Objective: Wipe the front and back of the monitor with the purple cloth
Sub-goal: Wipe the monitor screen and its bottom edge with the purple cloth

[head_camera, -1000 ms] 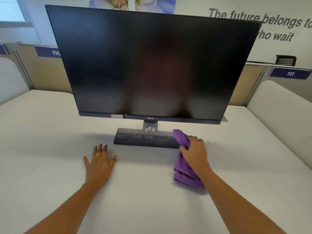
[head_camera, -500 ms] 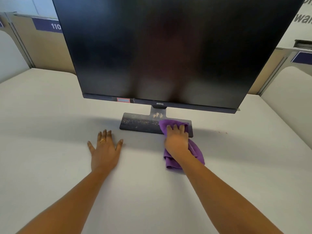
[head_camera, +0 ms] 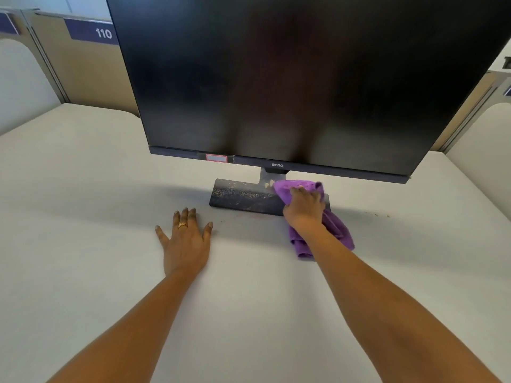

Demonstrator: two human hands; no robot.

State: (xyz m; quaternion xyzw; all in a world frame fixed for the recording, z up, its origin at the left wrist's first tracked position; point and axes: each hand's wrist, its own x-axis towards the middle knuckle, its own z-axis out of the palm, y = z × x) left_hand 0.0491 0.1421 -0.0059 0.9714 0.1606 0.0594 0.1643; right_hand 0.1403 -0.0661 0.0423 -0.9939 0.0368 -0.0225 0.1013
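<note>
My right hand [head_camera: 304, 207] presses the bunched cloth [head_camera: 329, 228] on the stand base [head_camera: 243, 196], directly below the monitor [head_camera: 290, 78] filling the upper frame; my left hand [head_camera: 185, 244] lies spread on the desk [head_camera: 83, 217].

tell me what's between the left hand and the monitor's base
Only bare desk. In the head view the left hand lies flat on it, apart from the dusty base, with just shadowed white surface between.
</note>
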